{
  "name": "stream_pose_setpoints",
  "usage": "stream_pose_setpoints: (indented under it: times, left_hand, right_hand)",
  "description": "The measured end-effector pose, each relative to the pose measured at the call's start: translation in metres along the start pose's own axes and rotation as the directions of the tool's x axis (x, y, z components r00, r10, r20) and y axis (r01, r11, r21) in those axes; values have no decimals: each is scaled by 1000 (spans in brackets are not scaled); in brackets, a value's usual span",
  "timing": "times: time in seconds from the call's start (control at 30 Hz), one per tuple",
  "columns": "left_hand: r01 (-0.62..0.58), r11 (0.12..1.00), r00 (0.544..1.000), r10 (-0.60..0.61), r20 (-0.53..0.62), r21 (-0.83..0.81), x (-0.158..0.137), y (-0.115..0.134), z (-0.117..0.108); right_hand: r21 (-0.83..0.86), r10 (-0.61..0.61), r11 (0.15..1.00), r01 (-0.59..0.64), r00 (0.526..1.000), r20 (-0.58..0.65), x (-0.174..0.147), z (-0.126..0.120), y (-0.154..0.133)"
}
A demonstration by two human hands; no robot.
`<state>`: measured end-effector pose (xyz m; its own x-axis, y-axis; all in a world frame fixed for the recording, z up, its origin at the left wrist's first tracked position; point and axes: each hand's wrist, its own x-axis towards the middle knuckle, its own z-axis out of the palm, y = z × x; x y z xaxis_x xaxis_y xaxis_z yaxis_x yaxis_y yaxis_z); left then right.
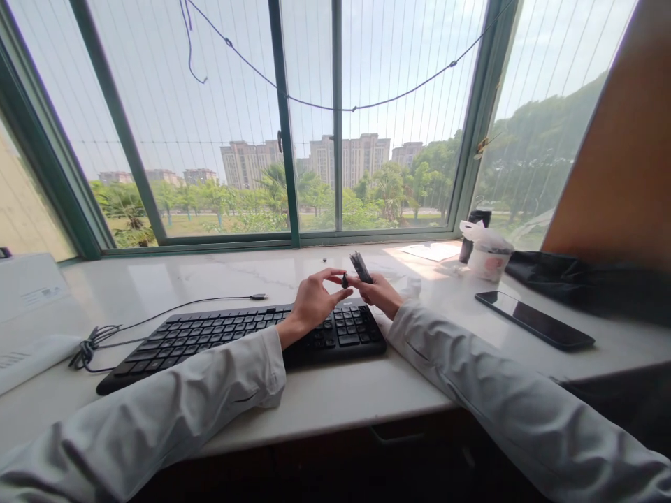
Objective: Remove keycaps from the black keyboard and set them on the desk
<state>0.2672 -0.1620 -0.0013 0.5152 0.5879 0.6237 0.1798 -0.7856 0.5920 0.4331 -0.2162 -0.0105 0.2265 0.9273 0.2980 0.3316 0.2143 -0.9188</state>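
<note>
Our left hand pinches a small black piece, our right hand a slim dark-grey object; a long black keyboard lies below.

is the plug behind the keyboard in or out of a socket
Out: the plug lies on the white table behind the keyboard, its tip in no socket.

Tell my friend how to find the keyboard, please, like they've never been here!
Start at the big window and look down to the white table. There, partly hidden by the person's left hand, lies the long black keyboard. It's covered in rows of keys, unlike the smooth black phone on the right.
</note>
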Motion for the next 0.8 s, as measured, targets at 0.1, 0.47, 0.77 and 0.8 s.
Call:
stream_pose_setpoints:
  times: [0.1,0.47,0.77,0.8]
  left_hand:
    - [-29,999,998,31,-47,35,-1,-1,1]
    - [-23,984,998,12,-59,-179,-9,14,2]
    - [-100,992,989,90,-118,-82,-9,11,2]
    - [-107,991,988,97,-122,-75,-9,10,2]
  right_hand:
    - [56,-17,998,15,999,40,0,0,1]
    - [193,-66,980,36,986,153,-3,-1,-5]
    - [156,-94,985,69,983,157,-4,-2,-6]
    - [154,-86,986,58,979,186,-5,-3,-7]
